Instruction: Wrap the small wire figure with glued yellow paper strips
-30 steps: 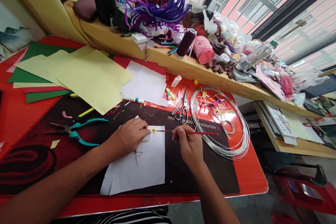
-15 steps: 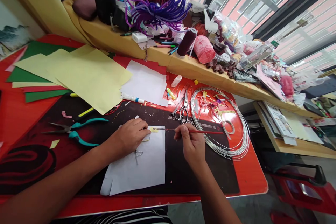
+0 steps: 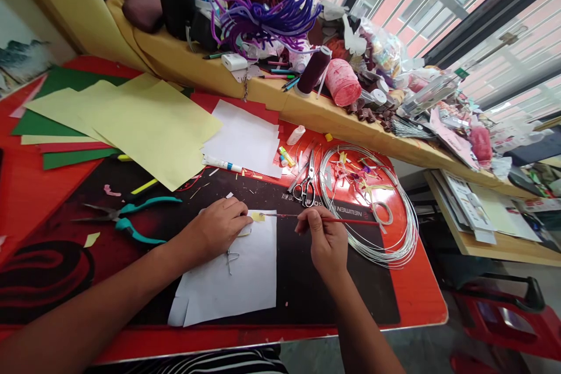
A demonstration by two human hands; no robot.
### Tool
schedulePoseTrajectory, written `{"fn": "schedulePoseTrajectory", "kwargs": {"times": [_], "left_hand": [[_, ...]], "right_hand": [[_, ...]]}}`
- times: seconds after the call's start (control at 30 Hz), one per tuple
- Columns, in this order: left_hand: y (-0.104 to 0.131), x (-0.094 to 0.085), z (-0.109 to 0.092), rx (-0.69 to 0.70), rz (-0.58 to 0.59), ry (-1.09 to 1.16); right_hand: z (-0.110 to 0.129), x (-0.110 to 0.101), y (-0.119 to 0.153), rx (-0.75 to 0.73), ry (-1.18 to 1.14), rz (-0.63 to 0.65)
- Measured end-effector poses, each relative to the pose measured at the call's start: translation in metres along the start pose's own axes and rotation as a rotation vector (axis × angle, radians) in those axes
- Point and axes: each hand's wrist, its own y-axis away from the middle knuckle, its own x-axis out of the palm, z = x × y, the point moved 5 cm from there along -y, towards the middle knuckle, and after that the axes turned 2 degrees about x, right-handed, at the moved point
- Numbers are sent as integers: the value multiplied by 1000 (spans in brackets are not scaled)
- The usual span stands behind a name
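My right hand (image 3: 325,239) pinches a thin red-handled paintbrush (image 3: 350,221); its tip points left and lies at a small yellow paper piece (image 3: 259,217). My left hand (image 3: 222,223) has its fingers closed together over the left end of that piece, pressing it on a white paper sheet (image 3: 232,298). Beneath the left fingertips, another pale yellow scrap (image 3: 244,233) shows in part. A short bent wire (image 3: 231,261) rests on the sheet just below. The sheet lies on a dark desk mat (image 3: 307,286).
Teal-handled pliers (image 3: 127,219) lie left of my forearm. Scissors (image 3: 308,184) and a coil of silvery wire (image 3: 405,239) are at the right. Yellow paper sheets (image 3: 162,128) and a glue tube (image 3: 221,163) lie behind. A cluttered ledge (image 3: 307,111) runs along the window.
My right hand has shifted slightly to the right with the paintbrush, its tip moving along the yellow paper piece. My left hand stays in place.
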Motion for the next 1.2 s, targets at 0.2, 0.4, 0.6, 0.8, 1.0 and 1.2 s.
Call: {"fn": "schedulePoseTrajectory", "kwargs": {"times": [0.2, 0.4, 0.6, 0.8, 1.0, 1.2], "left_hand": [[-1, 0, -1, 0, 12, -22], [-1, -1, -2, 1, 5, -26], [-1, -1, -1, 8, 0, -33], [-1, -1, -2, 14, -13, -33], [-1, -3, -2, 17, 4, -25], [0, -7, 3, -29, -12, 179]], "right_hand": [[1, 13, 0, 3, -42, 57], [-3, 21, -3, -22, 21, 99], [-1, 14, -6, -49, 27, 24], [0, 13, -4, -1, -36, 47], [-4, 16, -2, 9, 31, 83], [-5, 14, -1, 19, 64, 84]]}}
